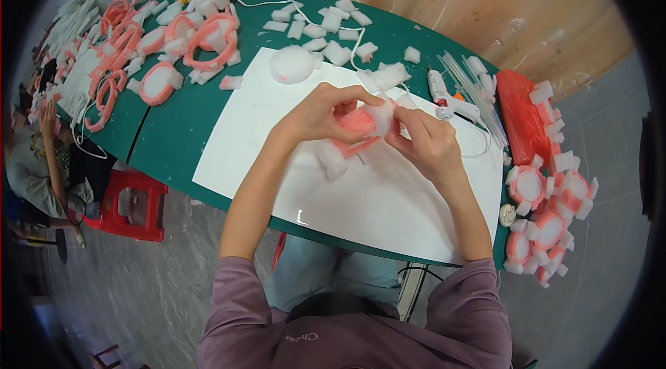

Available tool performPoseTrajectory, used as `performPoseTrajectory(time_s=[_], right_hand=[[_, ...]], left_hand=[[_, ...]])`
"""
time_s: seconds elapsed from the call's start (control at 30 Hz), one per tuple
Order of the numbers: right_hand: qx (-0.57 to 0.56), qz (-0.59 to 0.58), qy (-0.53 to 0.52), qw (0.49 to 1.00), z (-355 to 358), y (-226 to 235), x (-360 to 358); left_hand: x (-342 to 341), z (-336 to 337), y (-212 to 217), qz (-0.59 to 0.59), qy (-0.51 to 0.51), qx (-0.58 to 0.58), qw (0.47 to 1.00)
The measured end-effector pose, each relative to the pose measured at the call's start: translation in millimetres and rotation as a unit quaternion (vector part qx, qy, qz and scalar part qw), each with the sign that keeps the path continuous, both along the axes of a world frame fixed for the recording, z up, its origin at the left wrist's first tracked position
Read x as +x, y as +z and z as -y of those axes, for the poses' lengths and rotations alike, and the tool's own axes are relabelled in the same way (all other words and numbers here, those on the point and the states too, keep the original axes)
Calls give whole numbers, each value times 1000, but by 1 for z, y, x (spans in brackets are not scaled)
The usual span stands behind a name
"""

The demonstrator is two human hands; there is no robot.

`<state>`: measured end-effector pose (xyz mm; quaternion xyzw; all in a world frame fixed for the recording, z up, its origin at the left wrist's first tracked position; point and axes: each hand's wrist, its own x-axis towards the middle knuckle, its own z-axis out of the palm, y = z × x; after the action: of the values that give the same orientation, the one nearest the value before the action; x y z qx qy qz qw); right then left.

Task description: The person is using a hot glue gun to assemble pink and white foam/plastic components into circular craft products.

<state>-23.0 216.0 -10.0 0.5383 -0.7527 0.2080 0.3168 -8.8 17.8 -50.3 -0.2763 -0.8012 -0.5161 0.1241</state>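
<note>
Both hands hold one pink foam ring with white foam blocks (358,134) just above a white sheet (361,195) on the green table (173,133). My left hand (320,114) grips the ring's left side from above. My right hand (424,139) pinches a white foam piece at the ring's right side. More white blocks hang from the ring's lower left edge. Part of the ring is hidden by my fingers.
A white glue gun (447,97) and clear glue sticks (475,91) lie right of my hands. Finished pink-and-white rings (548,209) pile at the right edge, more rings (187,39) and loose white blocks (333,26) at the back. A round white foam ball (291,64) rests nearby. Another person (35,161) and a red stool (132,202) are at the left.
</note>
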Motion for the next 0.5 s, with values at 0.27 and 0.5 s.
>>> performPoseTrajectory(time_s=[0.27,0.5], right_hand=[[-12,-29,-8,999,2,-3,4],[-27,-72,-8,997,3,-9,4]], left_hand=[[3,0,3,16,7,-5,1000],[1,1,2,-18,7,-23,1000]])
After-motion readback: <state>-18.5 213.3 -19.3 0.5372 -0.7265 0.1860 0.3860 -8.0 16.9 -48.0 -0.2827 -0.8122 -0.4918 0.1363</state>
